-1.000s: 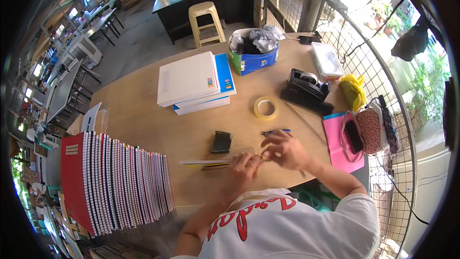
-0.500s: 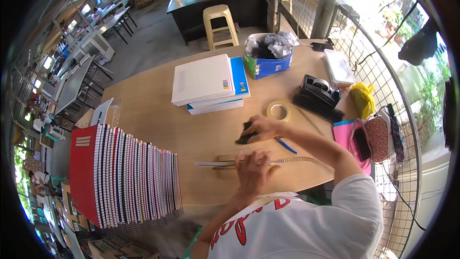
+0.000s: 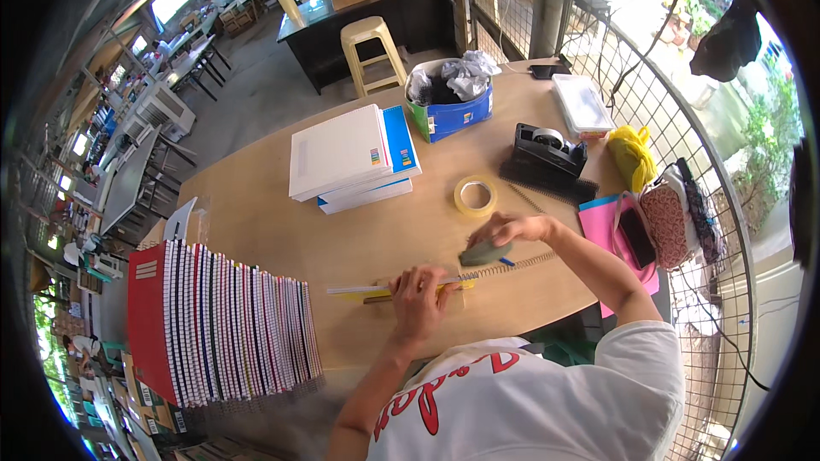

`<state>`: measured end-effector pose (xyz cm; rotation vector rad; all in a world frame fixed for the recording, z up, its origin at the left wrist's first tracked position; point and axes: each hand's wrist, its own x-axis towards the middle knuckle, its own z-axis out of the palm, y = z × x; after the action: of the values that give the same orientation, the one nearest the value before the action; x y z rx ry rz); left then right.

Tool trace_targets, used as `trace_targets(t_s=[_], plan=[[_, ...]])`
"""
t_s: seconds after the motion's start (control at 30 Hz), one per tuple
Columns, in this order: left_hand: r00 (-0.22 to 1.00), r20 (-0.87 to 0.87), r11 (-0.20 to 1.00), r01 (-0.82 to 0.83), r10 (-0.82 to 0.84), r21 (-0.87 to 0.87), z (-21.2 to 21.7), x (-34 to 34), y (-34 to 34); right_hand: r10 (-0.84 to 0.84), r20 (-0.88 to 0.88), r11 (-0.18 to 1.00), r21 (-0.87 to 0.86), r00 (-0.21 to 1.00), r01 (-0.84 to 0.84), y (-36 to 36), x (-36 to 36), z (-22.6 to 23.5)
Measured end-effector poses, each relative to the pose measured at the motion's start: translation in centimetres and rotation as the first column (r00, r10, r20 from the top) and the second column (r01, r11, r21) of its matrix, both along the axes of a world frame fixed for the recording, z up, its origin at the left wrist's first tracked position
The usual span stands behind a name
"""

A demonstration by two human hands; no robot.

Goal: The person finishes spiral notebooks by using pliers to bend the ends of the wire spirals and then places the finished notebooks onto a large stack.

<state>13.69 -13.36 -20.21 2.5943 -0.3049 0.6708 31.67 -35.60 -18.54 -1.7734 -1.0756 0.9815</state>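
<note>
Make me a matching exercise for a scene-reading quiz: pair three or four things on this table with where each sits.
Things:
1. roll of tape
2. row of spiral notebooks
3. blue box
4. wire spiral

Places:
A. at the table's far edge, filled with crumpled bags
B. under the right hand, stretched along a thin flat book
C. standing upright at the near left of the table
D. flat on the table between the white stack and the black tape dispenser

Pairs: 1-D, 2-C, 3-A, 4-B

A row of spiral notebooks (image 3: 222,324) is stood at the left of the table (image 3: 256,213). A stack of books (image 3: 350,158) is placed behind, with a tape roll (image 3: 475,195) to its right and a tape dispenser (image 3: 547,149) farther right.
</note>
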Motion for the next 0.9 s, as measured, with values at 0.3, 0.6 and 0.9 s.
trace_targets(t_s=[0.3,0.6,0.9], plan=[[0.999,0.021,0.996,0.029,-0.028,-0.083,-0.2,0.0,0.0,0.161,-0.072,0.987,-0.013,0.984,-0.162,1.8,0.3,0.3],[0.995,0.091,0.994,0.041,-0.032,-0.099,-0.2,0.2,0.4,0.168,-0.098,0.979,0.136,0.981,-0.154,3.7,-0.5,-0.6],[0.994,0.104,0.995,-0.005,0.015,-0.095,-0.7,-0.6,2.7,0.187,0.246,0.975,-0.165,0.951,-0.149,5.4,-0.2,-1.5]])
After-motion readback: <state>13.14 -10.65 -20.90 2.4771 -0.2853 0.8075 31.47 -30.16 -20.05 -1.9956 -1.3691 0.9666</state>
